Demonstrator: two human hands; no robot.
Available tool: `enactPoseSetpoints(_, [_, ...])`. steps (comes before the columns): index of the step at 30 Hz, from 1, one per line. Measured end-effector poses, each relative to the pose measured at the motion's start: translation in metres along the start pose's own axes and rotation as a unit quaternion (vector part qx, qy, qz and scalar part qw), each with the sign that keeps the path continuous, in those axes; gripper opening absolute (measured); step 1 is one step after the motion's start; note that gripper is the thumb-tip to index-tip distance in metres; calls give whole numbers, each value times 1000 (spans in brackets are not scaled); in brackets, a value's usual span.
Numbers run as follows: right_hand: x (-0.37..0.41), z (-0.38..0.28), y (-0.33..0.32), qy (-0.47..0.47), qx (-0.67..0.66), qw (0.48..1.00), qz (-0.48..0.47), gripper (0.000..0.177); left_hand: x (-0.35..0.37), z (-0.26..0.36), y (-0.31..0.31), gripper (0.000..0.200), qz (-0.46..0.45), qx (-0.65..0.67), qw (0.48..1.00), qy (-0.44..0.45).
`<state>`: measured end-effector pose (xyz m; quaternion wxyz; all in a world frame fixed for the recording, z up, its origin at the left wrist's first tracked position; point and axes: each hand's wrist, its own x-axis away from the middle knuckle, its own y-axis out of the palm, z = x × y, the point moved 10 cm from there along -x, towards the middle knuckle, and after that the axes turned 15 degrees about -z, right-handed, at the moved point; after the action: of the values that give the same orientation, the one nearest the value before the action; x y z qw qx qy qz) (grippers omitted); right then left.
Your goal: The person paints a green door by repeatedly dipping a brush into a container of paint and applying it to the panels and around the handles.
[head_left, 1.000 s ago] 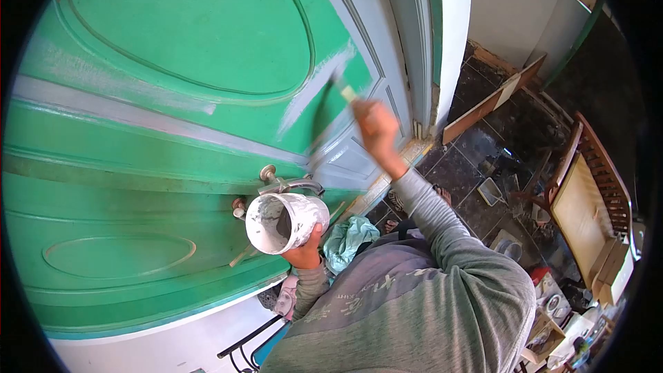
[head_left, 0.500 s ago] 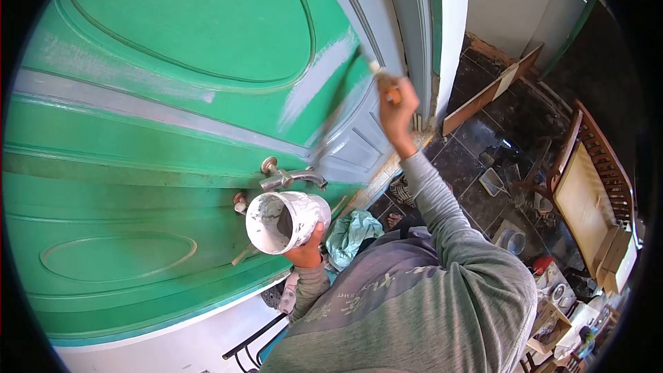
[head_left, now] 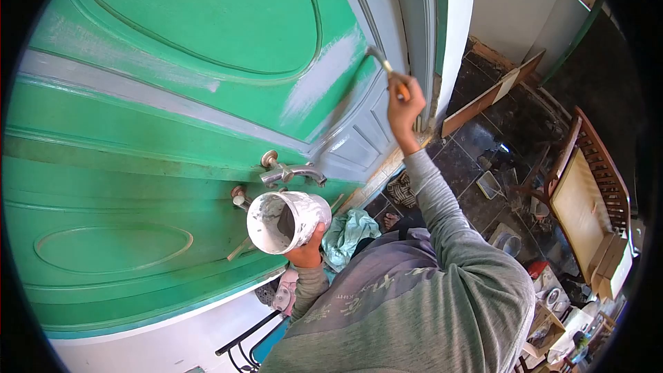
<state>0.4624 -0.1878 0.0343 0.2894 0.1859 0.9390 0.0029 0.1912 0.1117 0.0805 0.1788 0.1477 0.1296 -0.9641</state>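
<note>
My right hand (head_left: 407, 112) is closed round the handle of a paintbrush (head_left: 388, 68). The brush has some orange on its handle, and its bristle end meets the edge of the green door (head_left: 200, 21), beside a grey strip. To its left, a streaky grey paint patch (head_left: 324, 76) covers part of the green. Low in front of me, my left hand (head_left: 309, 250) grips a white paint tub (head_left: 309, 213) from beneath and the side. Grey and white smears coat the tub, and its mouth tips toward the left. Just above the tub is a chrome door handle (head_left: 293, 174).
A crumpled teal cloth (head_left: 351, 233) lies beside the tub. On the right, a wooden bench (head_left: 587, 186) stands on the dark tiled floor, with a plank (head_left: 492, 93) behind it. Clutter and boxes (head_left: 549, 324) fill the lower right. A black metal frame (head_left: 242, 342) sits at the bottom.
My right hand has shifted slightly right and down, and the brush, blurred before, now shows its bristles against the door edge. The tub stays in my left hand, nearly in place.
</note>
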Motion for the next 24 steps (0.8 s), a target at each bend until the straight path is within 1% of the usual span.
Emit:
enactPoseSetpoints(1, [7, -21, 3, -56, 65, 996, -9, 11, 0, 0, 1, 107, 5, 9, 1000, -5])
enactPoseSetpoints(3, [65, -12, 55, -80, 9, 984, -161, 14, 0, 1, 4, 108, 12, 28, 999, -14])
enactPoseSetpoints(4, [92, -34, 75, -88, -27, 962, -257, 11, 0, -2, 4, 108, 13, 27, 999, -22])
enactPoseSetpoints(5, [111, -50, 92, -94, -64, 930, -350, 9, 2, -5, 2, 108, 14, 27, 999, -30])
enactPoseSetpoints(8, [106, -56, 94, -54, -117, 904, -408, 6, 2, -4, 1, 107, 22, 29, 999, -30])
enactPoseSetpoints(10, [65, -6, 66, -37, -76, 957, -277, 5, 3, 2, 2, 106, 32, 26, 999, -24])
enactPoseSetpoints(12, [12, 26, 25, 38, -119, 981, -150, 3, 6, 7, 1, 103, 45, 19, 999, -22])
enactPoseSetpoints(13, [0, 43, 11, 86, -145, 982, -83, 4, 7, 8, 0, 103, 47, 15, 999, -16])
enactPoseSetpoints(15, [-5, 39, -5, 68, -55, 996, -3, 7, 9, 9, -2, 102, 48, 9, 999, -6])
enactPoseSetpoints(16, [-2, 36, -15, 59, -7, 998, 38, 8, 12, 4, -4, 103, 47, 6, 999, -16])
enactPoseSetpoints(17, [13, 27, 1, -23, 96, 995, -15, 13, 14, -1, -7, 104, 43, 4, 999, -27])
enactPoseSetpoints(19, [68, 23, 51, -45, 30, 990, -134, 16, 13, -5, -6, 104, 38, 3, 998, -40])
enactPoseSetpoints(20, [84, -15, 63, -69, 12, 979, -189, 17, 12, -4, -5, 103, 39, 4, 998, -43])
enactPoseSetpoints(21, [100, -34, 77, -84, -23, 959, -271, 14, 12, -5, -4, 102, 41, 4, 998, -48])
enactPoseSetpoints(22, [112, -45, 83, -64, -40, 940, -334, 12, 11, -7, 0, 101, 29, 10, 998, -50])
enactPoseSetpoints(24, [92, -53, 52, -4, -66, 953, -295, 9, 10, -20, 4, 99, 11, 24, 998, -57])
